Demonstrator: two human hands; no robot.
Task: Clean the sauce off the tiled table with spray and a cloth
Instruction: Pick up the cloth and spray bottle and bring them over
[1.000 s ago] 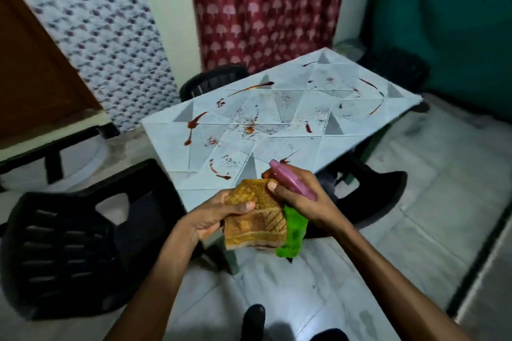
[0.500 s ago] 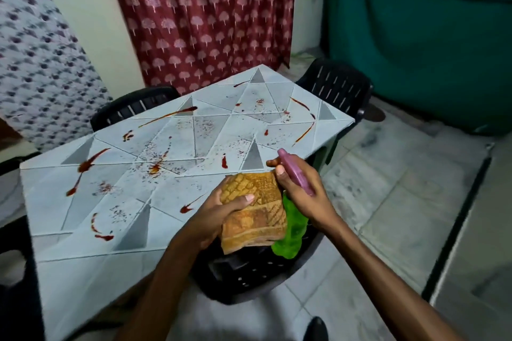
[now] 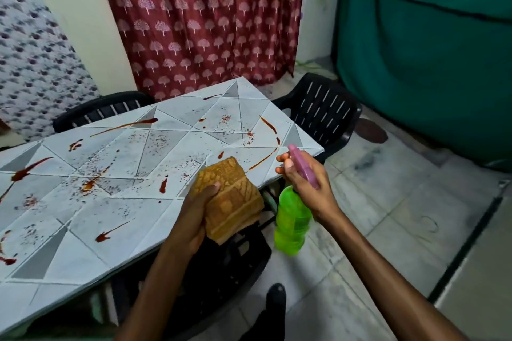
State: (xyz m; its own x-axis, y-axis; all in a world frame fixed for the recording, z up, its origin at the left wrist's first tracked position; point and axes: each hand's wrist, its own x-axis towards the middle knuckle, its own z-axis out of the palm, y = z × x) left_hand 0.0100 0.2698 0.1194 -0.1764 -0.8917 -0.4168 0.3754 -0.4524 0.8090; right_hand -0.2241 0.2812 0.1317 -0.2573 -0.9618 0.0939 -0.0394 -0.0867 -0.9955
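left hand (image 3: 194,213) wrapped round folded orange cloth (image 3: 232,202), thumb on top, held over counter (image 3: 83,257) near edge. right hand (image 3: 310,188) grips green spray bottle (image 3: 293,224) at neck under pink head, out over floor just off counter corner. vs 0.5 s ago: cloth and bottle don't overlap anymore, gap between the 2. red sauce (image 3: 30,169) streaks and specks all over tiles. black chair (image 3: 221,271) below cloth.
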